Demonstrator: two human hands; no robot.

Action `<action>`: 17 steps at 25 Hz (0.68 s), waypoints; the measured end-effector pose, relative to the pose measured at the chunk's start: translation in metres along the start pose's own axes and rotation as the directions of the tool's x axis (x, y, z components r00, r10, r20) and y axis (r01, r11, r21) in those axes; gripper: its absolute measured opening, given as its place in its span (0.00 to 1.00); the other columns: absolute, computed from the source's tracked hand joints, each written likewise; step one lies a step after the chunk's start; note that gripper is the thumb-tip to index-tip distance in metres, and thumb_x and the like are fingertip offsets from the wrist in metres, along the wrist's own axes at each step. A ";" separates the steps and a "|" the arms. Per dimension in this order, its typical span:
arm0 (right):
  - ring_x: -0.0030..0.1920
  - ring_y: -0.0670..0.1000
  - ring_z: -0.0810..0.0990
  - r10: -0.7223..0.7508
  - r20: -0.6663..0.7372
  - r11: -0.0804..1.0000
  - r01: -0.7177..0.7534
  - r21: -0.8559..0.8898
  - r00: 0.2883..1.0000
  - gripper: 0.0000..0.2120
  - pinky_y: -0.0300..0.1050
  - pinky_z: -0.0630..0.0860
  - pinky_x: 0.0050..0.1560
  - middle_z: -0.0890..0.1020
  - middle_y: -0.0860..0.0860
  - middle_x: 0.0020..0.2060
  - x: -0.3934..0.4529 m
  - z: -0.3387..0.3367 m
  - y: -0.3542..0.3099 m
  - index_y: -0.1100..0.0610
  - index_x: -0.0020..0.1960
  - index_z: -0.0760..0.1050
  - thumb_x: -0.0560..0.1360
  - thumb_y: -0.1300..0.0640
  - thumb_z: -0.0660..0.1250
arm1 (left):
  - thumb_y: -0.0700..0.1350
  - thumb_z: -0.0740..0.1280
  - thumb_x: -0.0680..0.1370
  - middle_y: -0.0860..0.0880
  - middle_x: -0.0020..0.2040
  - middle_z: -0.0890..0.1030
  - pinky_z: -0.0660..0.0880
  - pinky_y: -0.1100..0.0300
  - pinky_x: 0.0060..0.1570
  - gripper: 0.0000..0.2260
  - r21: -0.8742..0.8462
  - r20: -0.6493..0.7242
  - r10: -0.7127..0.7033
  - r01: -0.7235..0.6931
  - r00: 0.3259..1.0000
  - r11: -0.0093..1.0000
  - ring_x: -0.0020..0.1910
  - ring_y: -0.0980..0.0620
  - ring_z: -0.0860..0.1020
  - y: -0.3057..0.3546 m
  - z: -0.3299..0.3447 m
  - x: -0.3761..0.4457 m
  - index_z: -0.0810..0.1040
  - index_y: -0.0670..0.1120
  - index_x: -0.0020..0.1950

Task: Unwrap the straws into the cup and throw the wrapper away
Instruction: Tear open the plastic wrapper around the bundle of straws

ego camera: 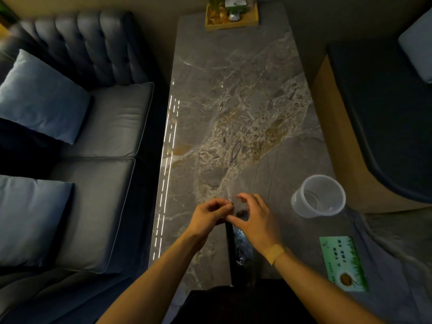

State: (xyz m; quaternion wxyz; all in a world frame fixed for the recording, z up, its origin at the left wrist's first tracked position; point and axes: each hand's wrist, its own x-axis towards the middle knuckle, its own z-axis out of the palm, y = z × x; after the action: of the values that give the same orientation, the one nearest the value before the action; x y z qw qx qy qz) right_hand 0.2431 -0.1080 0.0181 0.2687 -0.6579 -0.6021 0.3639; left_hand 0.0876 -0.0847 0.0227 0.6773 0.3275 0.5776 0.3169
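Note:
A bundle of dark straws in a clear crinkly wrapper (242,244) hangs upright over the near end of the marble table (233,108). My left hand (210,218) and my right hand (256,218) both pinch the wrapper's top end, fingers close together. The wrapper's upper part looks pulled apart between my fingers, and the dark straw tips show there. A clear plastic cup (319,196) stands empty on the table, to the right of my right hand and apart from it.
A green printed card (343,263) lies at the table's near right. A wooden tray (231,16) with bottles sits at the far end. A grey sofa (93,136) with blue cushions runs along the left, and a dark seat (385,113) stands to the right.

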 end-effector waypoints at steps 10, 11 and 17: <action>0.43 0.45 0.81 0.176 0.000 0.953 -0.171 0.250 0.984 0.17 0.29 0.74 0.38 0.81 0.47 0.45 0.004 -0.002 -0.002 0.50 0.59 0.75 0.72 0.62 0.68 | 0.39 0.71 0.75 0.49 0.39 0.86 0.79 0.57 0.50 0.03 0.027 0.006 -0.017 0.016 1.000 0.999 0.42 0.53 0.83 0.006 -0.002 -0.002 0.84 0.45 0.43; 0.41 0.44 0.80 0.185 -0.020 0.950 -0.174 0.260 0.982 0.14 0.30 0.74 0.37 0.81 0.47 0.43 0.005 -0.004 -0.002 0.50 0.57 0.76 0.73 0.61 0.69 | 0.39 0.71 0.75 0.49 0.39 0.85 0.78 0.56 0.51 0.03 0.027 0.000 -0.022 0.022 1.000 0.999 0.42 0.54 0.83 0.007 -0.002 -0.003 0.83 0.46 0.42; 0.36 0.50 0.81 0.257 -0.074 0.861 -0.194 0.471 0.963 0.04 0.37 0.78 0.38 0.82 0.50 0.36 0.012 -0.031 0.010 0.52 0.44 0.79 0.76 0.60 0.68 | 0.37 0.68 0.77 0.43 0.42 0.83 0.79 0.53 0.51 0.03 -0.026 -0.046 -0.007 0.006 0.999 1.000 0.44 0.49 0.82 0.019 -0.014 -0.005 0.80 0.41 0.49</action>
State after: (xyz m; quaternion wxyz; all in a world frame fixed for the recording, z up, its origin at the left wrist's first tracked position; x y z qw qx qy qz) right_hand 0.2743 -0.0952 0.0265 0.4119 -0.6645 -0.3982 0.4798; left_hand 0.0726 -0.0767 0.0390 0.6688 0.3095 0.5900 0.3297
